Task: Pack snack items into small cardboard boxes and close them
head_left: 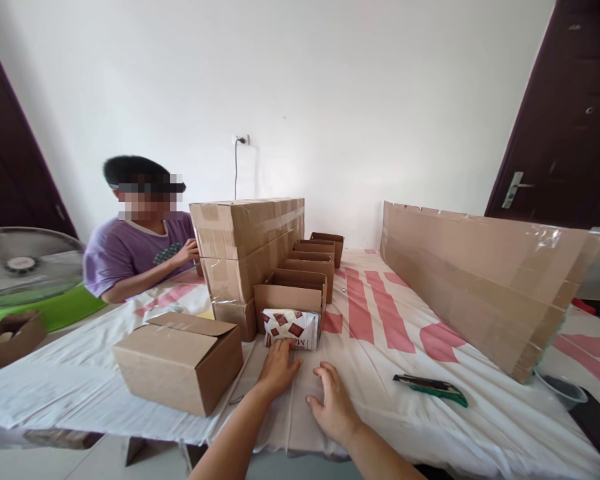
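Observation:
A white packet with dark red diamond shapes (291,327) leans upright against the front of an open cardboard box (290,297). My left hand (279,371) reaches to the packet's lower edge, fingers stretched out and overlapping it, thumb apart. Whether the fingertips press on it I cannot tell. My right hand (334,404) is just right of it above the tablecloth, fingers apart and slightly bent, with nothing in it. Left of my hands sits a cardboard box with its top flaps folded over (173,363). A green utility knife (433,389) lies to the right.
Stacked taped cartons (247,250) form a wall beside a row of open boxes (307,273). A long cardboard panel (480,280) stands at right, near a clear plastic bowl (563,390). Across the table sits a person in a purple shirt (125,257), near a fan (23,267).

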Action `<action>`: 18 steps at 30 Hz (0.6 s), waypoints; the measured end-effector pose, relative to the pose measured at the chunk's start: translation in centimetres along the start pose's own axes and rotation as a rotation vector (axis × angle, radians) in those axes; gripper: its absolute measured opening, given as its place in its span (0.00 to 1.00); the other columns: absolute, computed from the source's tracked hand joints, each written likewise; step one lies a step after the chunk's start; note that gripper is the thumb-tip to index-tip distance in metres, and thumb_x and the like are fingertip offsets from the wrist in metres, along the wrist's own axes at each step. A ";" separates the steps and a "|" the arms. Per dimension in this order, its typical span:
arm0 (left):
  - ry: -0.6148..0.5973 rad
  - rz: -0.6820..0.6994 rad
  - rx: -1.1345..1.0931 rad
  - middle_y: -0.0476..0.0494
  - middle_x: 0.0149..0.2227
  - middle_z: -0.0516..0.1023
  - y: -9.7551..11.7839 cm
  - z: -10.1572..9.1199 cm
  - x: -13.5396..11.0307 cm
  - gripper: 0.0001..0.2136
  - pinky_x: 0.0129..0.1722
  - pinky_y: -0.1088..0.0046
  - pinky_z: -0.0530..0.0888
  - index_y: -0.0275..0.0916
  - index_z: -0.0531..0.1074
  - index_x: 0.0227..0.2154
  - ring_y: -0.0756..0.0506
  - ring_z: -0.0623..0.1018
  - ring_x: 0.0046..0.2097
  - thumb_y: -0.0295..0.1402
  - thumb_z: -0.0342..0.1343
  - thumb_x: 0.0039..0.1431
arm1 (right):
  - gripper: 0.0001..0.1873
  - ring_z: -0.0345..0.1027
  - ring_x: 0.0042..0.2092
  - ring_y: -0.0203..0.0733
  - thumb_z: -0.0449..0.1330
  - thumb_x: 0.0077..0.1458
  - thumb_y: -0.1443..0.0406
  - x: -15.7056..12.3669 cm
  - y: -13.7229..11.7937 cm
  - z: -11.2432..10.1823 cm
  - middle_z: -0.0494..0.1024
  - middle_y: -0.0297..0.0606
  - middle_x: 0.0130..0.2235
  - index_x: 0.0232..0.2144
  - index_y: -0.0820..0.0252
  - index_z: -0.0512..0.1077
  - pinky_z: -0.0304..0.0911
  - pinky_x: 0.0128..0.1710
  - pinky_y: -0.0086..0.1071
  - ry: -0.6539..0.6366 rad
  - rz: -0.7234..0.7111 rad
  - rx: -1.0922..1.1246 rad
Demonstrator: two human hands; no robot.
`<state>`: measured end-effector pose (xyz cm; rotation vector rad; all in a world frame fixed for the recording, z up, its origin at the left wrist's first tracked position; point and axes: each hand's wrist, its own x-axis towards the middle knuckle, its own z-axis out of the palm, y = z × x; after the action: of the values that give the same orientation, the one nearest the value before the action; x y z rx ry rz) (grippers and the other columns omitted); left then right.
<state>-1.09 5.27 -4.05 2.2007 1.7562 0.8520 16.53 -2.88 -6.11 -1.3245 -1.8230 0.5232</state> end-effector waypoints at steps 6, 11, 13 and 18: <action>-0.098 -0.024 0.018 0.32 0.63 0.66 0.3 0.2 -0.4 0.30 0.63 0.57 0.59 0.34 0.62 0.60 0.35 0.64 0.65 0.32 0.56 0.52 | 0.26 0.59 0.63 0.53 0.60 0.46 0.73 0.0 -0.2 -0.2 0.66 0.56 0.59 0.50 0.67 0.68 0.55 0.64 0.46 -0.026 0.007 -0.014; -0.171 -0.037 0.041 0.30 0.66 0.61 0.6 -0.2 -1.0 0.35 0.64 0.53 0.55 0.32 0.57 0.64 0.32 0.57 0.68 0.33 0.55 0.52 | 0.25 0.61 0.62 0.53 0.60 0.46 0.73 -0.1 -0.3 -0.3 0.67 0.53 0.59 0.49 0.63 0.70 0.56 0.63 0.46 -0.005 -0.001 -0.007; -0.177 -0.024 0.045 0.28 0.65 0.62 0.8 -0.6 -1.1 0.34 0.64 0.54 0.56 0.31 0.58 0.63 0.33 0.60 0.67 0.32 0.55 0.52 | 0.24 0.61 0.62 0.53 0.60 0.46 0.73 -0.2 -0.3 -0.3 0.68 0.52 0.58 0.48 0.63 0.70 0.56 0.63 0.46 -0.009 0.001 -0.011; -0.144 0.065 0.040 0.30 0.60 0.69 1.8 -2.2 -2.1 0.31 0.61 0.57 0.63 0.34 0.63 0.60 0.35 0.69 0.62 0.29 0.56 0.50 | 0.24 0.62 0.61 0.53 0.60 0.46 0.73 -0.2 -0.2 -0.3 0.69 0.52 0.57 0.48 0.63 0.71 0.58 0.62 0.46 -0.007 -0.020 -0.012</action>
<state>-1.02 2.39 -2.02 2.2928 1.6570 0.6581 16.73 -3.17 -5.89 -1.3124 -1.8455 0.5077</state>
